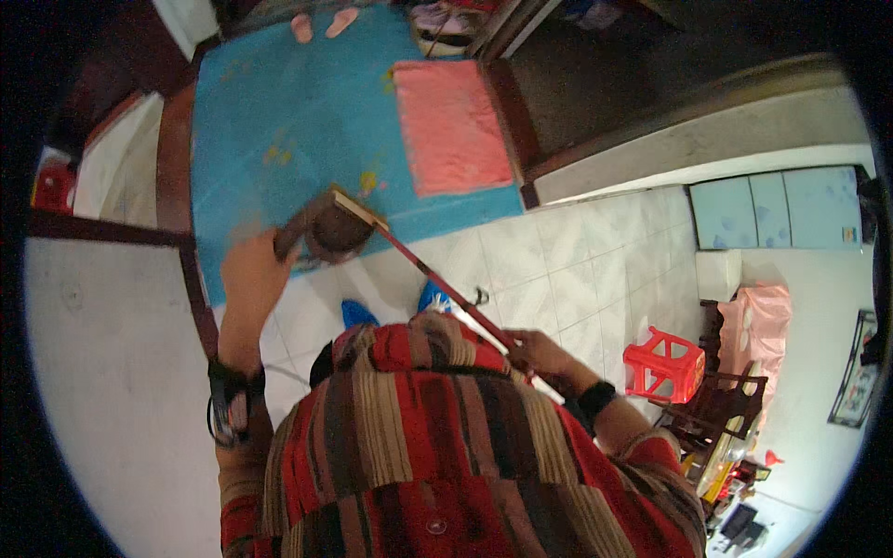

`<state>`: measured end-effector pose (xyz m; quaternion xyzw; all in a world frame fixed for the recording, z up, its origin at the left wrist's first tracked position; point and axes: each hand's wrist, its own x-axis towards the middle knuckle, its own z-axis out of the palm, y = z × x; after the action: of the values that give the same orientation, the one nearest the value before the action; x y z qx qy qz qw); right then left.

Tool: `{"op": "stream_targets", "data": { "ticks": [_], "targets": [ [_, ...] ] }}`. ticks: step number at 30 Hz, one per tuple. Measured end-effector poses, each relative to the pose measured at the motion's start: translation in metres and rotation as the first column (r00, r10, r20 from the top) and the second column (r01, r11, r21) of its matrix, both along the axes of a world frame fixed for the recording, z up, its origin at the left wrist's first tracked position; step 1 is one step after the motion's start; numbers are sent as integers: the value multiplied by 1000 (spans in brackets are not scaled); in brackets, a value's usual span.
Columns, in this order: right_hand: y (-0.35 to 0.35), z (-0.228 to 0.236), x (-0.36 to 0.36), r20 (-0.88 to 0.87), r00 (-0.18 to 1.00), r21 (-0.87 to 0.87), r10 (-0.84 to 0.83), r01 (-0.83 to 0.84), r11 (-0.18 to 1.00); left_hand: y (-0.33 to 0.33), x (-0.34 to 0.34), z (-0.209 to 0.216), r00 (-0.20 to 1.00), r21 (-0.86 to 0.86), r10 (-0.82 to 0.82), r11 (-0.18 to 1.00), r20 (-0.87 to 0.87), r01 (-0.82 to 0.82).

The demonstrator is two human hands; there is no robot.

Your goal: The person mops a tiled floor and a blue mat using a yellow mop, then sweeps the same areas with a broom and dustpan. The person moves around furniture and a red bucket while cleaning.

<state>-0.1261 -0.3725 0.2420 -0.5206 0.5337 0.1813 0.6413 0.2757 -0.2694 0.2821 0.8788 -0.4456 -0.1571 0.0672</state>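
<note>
A long red handle (433, 274) slants across the front of my body. At its far end is a broom head (358, 212) with a pale tan edge and a dark, blurred underside. Wrapped round the handle's near end is my right hand (539, 358), close to my waist. My left hand (256, 274) reaches forward beside the dark part of the head; motion smears its fingers, so their hold is unclear. A small dark hook (480, 296) shows beside the handle. Dark bands circle both wrists.
Ahead lies a blue mat (270, 121) with a pink cloth (454, 126) on its right. Pink slippers (323, 25) and other shoes (445, 26) stand at the far edge. A red plastic stool (665, 365) is on the right. My blue shoes (358, 313) rest on pale tiles (595, 270).
</note>
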Motion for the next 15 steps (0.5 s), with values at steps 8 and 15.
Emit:
{"op": "stream_targets", "data": {
  "ticks": [8,15],
  "targets": [
    [-8,5,-90,48,729,94,-683,678,729,-29,-51,6,984,-33,-173,984,40,175],
    [-78,-81,-107,-142,836,-250,-530,488,836,-55,-75,-10,970,22,-235,972,60,234]
  ]
}}
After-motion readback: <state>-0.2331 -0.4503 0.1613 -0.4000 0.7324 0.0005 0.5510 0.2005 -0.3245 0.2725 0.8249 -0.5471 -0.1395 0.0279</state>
